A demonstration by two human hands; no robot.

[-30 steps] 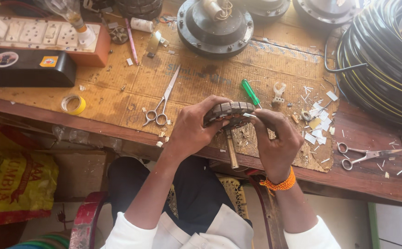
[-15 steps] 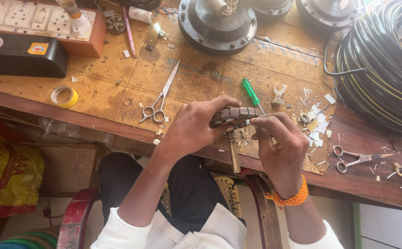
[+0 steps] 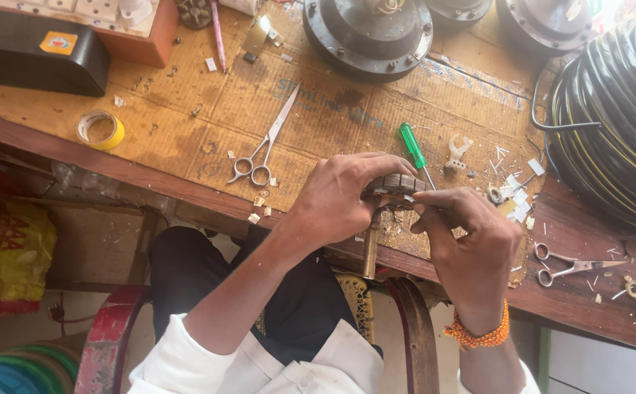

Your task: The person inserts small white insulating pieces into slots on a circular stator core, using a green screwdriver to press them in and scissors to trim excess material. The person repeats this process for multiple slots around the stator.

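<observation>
1. Left hand (image 3: 340, 201) and right hand (image 3: 471, 244) both grip a small ribbed ring-shaped core (image 3: 397, 184) above the worktop's (image 3: 186, 109) near edge.
2. Risk: if the grip slackens, the core likely drops off the edge into the lap.

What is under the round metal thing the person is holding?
A brass-coloured shaft hangs down from the ribbed round metal part, past the workbench edge. The left hand and right hand cover most of the part, so its underside is hidden.
</observation>
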